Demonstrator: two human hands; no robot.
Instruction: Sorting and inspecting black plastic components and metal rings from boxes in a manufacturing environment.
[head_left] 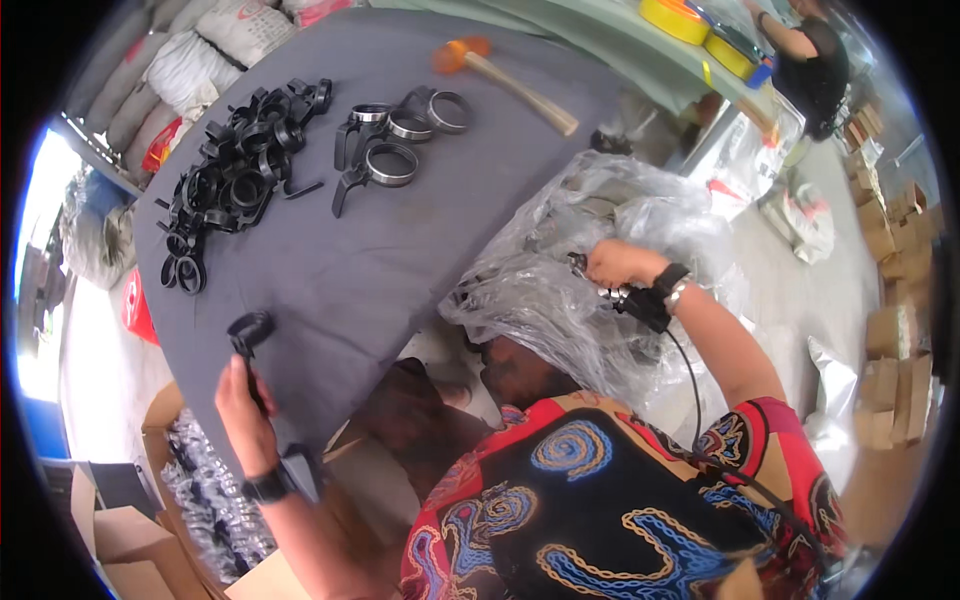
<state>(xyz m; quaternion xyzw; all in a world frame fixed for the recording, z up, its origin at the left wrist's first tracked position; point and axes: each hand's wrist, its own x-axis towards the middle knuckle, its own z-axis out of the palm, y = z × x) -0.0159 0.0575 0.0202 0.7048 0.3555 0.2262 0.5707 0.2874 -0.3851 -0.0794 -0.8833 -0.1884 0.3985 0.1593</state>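
Note:
My left hand (245, 408) is closed round the stem of a black ring bracket (250, 328), its ring pointing up above the table's near left edge. My right hand (622, 265) is over a large clear plastic bag (540, 275) at the table's right side, its fingers closed. A small dark piece shows at the fingertips; its kind is too small to tell. On the grey-covered table (350, 290) lies a heap of black ring brackets (245, 185). To its right sit several brackets with silver metal bands inside their rings (391, 165).
A mallet (520, 92) with an orange head lies at the table's far side. Rolls of yellow tape (675, 20) rest on a bench beyond. Below left stands a carton (165, 420) of bagged parts. Cardboard boxes (890, 340) line the right; another person (810, 65) is at far right.

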